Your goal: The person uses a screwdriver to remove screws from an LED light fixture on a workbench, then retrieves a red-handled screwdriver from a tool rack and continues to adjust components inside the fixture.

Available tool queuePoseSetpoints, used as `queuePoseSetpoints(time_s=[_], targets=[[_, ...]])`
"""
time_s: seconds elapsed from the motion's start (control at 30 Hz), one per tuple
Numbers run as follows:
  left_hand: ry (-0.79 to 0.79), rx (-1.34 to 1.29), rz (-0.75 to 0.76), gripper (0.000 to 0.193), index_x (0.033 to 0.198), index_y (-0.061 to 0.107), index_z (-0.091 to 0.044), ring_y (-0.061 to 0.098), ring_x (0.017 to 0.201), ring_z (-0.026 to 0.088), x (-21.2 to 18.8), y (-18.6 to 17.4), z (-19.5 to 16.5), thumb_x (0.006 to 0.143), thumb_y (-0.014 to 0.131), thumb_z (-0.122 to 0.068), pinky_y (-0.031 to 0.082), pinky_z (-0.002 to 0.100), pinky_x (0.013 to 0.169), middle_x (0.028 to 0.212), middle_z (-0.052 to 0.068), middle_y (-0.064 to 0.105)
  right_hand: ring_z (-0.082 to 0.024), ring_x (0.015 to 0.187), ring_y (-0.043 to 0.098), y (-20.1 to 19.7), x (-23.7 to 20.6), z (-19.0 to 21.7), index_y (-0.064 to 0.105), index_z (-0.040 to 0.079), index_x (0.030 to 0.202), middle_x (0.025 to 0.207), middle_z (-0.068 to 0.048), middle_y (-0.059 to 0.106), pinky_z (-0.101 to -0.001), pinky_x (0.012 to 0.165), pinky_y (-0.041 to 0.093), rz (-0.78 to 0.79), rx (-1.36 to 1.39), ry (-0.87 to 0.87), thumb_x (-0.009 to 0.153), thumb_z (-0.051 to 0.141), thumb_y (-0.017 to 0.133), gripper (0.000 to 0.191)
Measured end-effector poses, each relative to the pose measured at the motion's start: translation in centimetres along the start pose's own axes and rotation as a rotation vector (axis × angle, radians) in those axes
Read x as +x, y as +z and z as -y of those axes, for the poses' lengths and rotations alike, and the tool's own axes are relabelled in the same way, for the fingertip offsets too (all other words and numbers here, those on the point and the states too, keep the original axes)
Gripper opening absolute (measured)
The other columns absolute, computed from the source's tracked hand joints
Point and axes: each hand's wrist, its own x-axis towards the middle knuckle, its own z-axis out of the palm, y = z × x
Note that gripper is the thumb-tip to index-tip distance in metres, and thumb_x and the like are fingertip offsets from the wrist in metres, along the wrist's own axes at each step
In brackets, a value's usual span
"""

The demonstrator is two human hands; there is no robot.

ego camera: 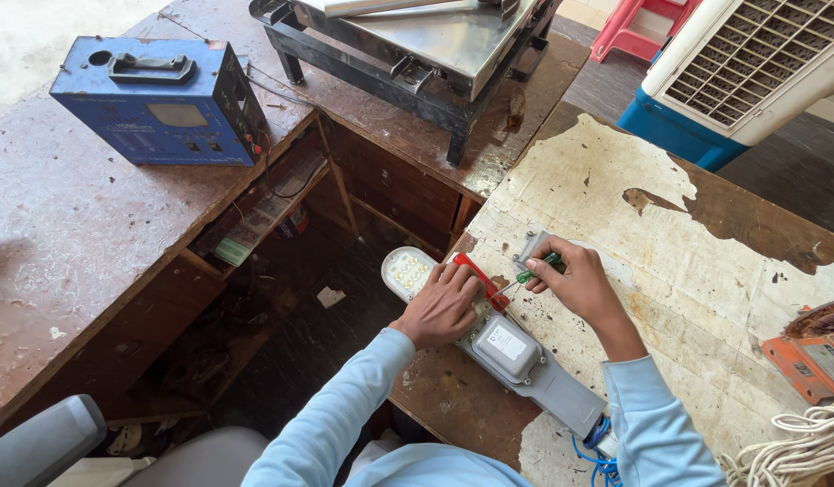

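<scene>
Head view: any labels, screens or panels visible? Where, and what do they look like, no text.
Label: small white rectangle on the grey box of the street-lamp fixture, near the left hand.
Panel window: pale rectangle on top of the blue metal box, upper left bench.
Control face: dark side of that box, small knobs.

blue metal box [160, 101] | steel scale [417, 45] | air cooler [751, 63] | white rope [796, 451]

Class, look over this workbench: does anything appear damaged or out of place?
Yes. The table top is damaged: its pale coating has peeled away in ragged patches, baring brown wood. The grey lamp fixture overhangs the table's edge.
</scene>
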Motion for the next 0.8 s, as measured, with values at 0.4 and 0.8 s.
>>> queuePoseSetpoints(time_s=[0.4, 0.8], targets=[[0.098, 0.056, -0.131, 0.027, 0.11, 0.064, -0.004, 0.054, 0.115, 0.028, -0.8, 0.6, 0.3, 0.097, 0.054, -0.026, 0.038, 0.051, 0.11, 0.112, 0.014, 0.057, -0.02, 0.071, 0.076, 0.1, 0.8, -2.3, 0.065, -0.004, 0.095, 0.08, -0.015, 0.072, -0.0314, 0.061, 0.063, 0.045, 0.156, 0.035, 0.095, 0.009, 0.067, 0.014], [0.139, -0.065, -0.131, 0.032, 0.116, 0.065, -0.004, 0.057, 0.113, 0.028, -1.0, 1.2, 0.9, 0.103, 0.05, -0.029, 0.043, 0.046, 0.104, 0.117, 0.014, 0.061, -0.02, 0.069, 0.075, -0.2, 1.0, -2.7, 0.065, -0.003, 0.096, 0.077, -0.015, 0.073, -0.0309, 0.061, 0.06, 0.052, 0.17, 0.124, 0.095, 0.012, 0.067, 0.015]])
